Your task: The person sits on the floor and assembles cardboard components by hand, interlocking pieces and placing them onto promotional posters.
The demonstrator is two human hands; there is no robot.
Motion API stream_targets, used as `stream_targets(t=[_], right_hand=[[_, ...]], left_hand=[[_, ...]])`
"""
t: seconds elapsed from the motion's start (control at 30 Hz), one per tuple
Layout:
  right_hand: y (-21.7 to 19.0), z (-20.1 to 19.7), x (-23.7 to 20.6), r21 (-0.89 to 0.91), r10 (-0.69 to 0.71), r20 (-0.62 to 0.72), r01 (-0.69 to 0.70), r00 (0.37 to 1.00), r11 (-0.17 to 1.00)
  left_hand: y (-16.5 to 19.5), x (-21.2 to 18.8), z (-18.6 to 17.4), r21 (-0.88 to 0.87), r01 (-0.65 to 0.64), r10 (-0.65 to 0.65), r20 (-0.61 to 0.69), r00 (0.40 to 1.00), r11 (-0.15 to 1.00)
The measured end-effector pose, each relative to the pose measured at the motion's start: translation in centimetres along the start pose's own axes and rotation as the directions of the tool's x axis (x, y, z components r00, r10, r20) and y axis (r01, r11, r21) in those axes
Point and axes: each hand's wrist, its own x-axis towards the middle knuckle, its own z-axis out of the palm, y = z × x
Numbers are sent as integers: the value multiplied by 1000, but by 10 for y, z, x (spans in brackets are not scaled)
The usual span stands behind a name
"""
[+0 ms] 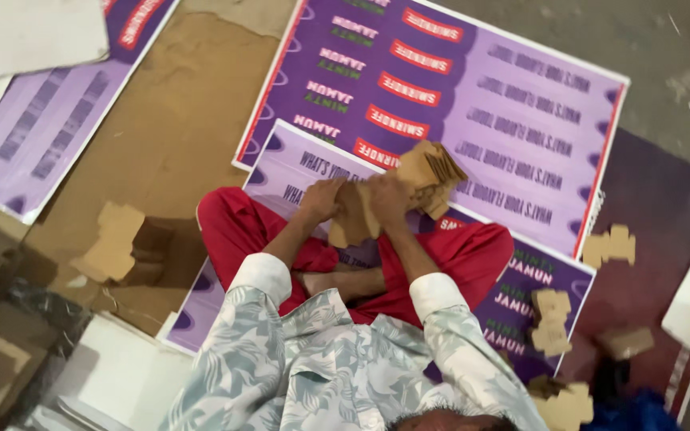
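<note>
Seated cross-legged on purple printed sheets [521,120], a person closes the left hand [321,199] and right hand [389,199] around a stack of brown cardboard cutouts [429,172], held above the lap. Any slackened grip could fan the loose stack across the floor [664,48].

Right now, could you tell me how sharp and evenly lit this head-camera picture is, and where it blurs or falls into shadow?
In the head view, light is soft and even, with no glare on the purple printed sheets; the left hand and right hand gripping the stack of brown cardboard cutouts are smeared by motion blur; the lower left corner lies in shadow and the whole frame is tilted.
</note>
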Motion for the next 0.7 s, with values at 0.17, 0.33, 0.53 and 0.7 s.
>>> stream_targets(t=[0.17, 0.33, 0.53, 0.7], right_hand=[[28, -40, 3, -145, 191, -549, -318, 814, 937], [-23, -24, -13, -12, -3, -205, 1, 979, 1000], [-28, 6, -17, 154, -197, 122, 177, 973, 972], [-25, 4, -17, 155, -153, 170, 127, 974, 980]], left_hand=[[-1, 5, 6, 233, -147, 188, -167, 968, 961], [5, 13, 24, 336, -103, 185, -222, 957, 936], [9, 4, 24, 339, -172, 289, -334, 897, 925], [4, -6, 31, 231, -316, 386, -397, 833, 920]])
